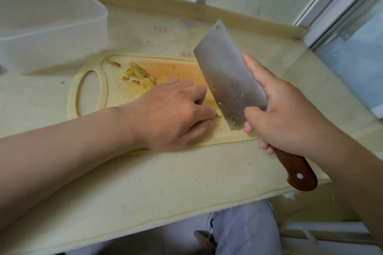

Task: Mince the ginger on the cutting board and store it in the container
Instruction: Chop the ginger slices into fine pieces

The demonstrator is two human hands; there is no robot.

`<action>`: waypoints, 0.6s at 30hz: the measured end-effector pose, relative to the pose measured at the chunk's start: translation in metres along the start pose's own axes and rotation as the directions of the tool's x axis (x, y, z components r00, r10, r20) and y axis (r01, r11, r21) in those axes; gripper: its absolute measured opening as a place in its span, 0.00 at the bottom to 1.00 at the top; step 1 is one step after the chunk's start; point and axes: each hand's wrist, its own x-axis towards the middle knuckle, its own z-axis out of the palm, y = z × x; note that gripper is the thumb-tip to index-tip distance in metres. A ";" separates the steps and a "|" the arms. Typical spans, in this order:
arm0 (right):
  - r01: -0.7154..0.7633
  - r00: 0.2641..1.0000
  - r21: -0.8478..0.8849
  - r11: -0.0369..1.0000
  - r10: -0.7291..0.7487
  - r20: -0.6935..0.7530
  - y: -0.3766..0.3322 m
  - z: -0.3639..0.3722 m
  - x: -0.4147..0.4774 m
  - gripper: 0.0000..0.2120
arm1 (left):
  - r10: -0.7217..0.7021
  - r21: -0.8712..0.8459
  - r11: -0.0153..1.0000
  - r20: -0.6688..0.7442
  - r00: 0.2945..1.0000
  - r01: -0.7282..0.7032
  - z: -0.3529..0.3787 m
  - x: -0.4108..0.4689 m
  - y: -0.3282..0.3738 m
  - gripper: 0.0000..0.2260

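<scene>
At the far left corner of the countertop (145, 182) stands the container (51, 27), translucent and open-topped, just beyond the handle end of the cutting board (73, 97); the board lies lengthwise along the counter, its oval grip hole to the left. Near that hole, on the board's far side, sits a heap of yellowish scraps (137, 75); whether they are peel or slices I cannot tell.

Right of the heap the left hand (174, 114) lies knuckles up, its fingers curled under and holding the ginger (217, 111) down on the board; only a pale sliver shows between the fingertips and the steel, the rest is hidden under the hand. The cleaver (228, 76) stands immediately right of those fingertips, its edge down toward the board, its long axis running from the far edge of the board to its near right corner. The right hand (290, 118) grips it, thumb on the near face of the blade, forefinger along the far side, the other fingers round the wooden handle (298, 170).

So the ginger lies left of the blade and touching it; the next cut probably depends on the left fingertips staying tucked. Beyond the counter's right end is a window (352, 27); pale wall runs behind.
</scene>
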 end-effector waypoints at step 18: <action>0.061 0.997 -0.146 0.987 -0.052 0.063 -0.018 0.003 0.027 0.46 | 0.010 -0.031 0.999 0.011 1.000 -0.010 -0.001 0.001 0.000 0.20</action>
